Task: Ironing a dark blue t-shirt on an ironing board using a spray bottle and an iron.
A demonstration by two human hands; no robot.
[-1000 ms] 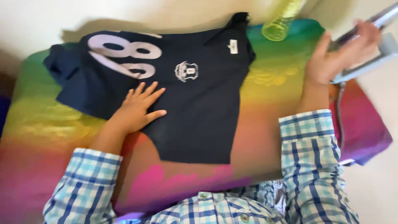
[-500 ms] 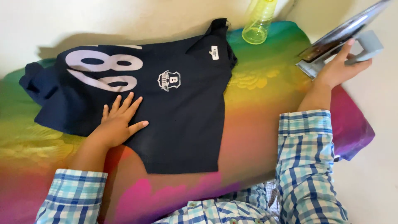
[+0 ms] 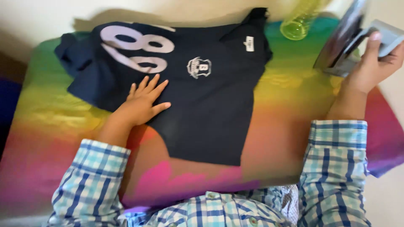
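Right now, in the head view, your left hand [image 3: 143, 103] lies flat on the dark navy shirt [image 3: 202, 101], left of the frame's centre, fingers spread apart and pressing the cloth rather than gripping it. That shirt is spread across the upper middle of the frame on a rainbow-coloured cover [image 3: 54, 126]; large pale numerals [image 3: 136, 50] sit toward its upper left, a small pale crest [image 3: 198, 67] near its middle, and a little white tag [image 3: 249, 43] toward its upper right. The left part of the shirt is bunched and rumpled, while the lower right part lies smoother.

Your right hand [image 3: 372, 67], at the upper right of the frame, is closed around the handle of a clothes iron [image 3: 349, 38], which is tilted with its dark soleplate turned toward the shirt (the blur hides whether its edge touches the cover). The iron is well apart from the shirt, out at the right end of the cover.

A yellow-green plastic bottle [image 3: 299, 23] stands at the top edge of the frame, between the shirt's upper right corner and the iron. Your checked blue-and-white sleeves [image 3: 336, 168] fill the lower corners.
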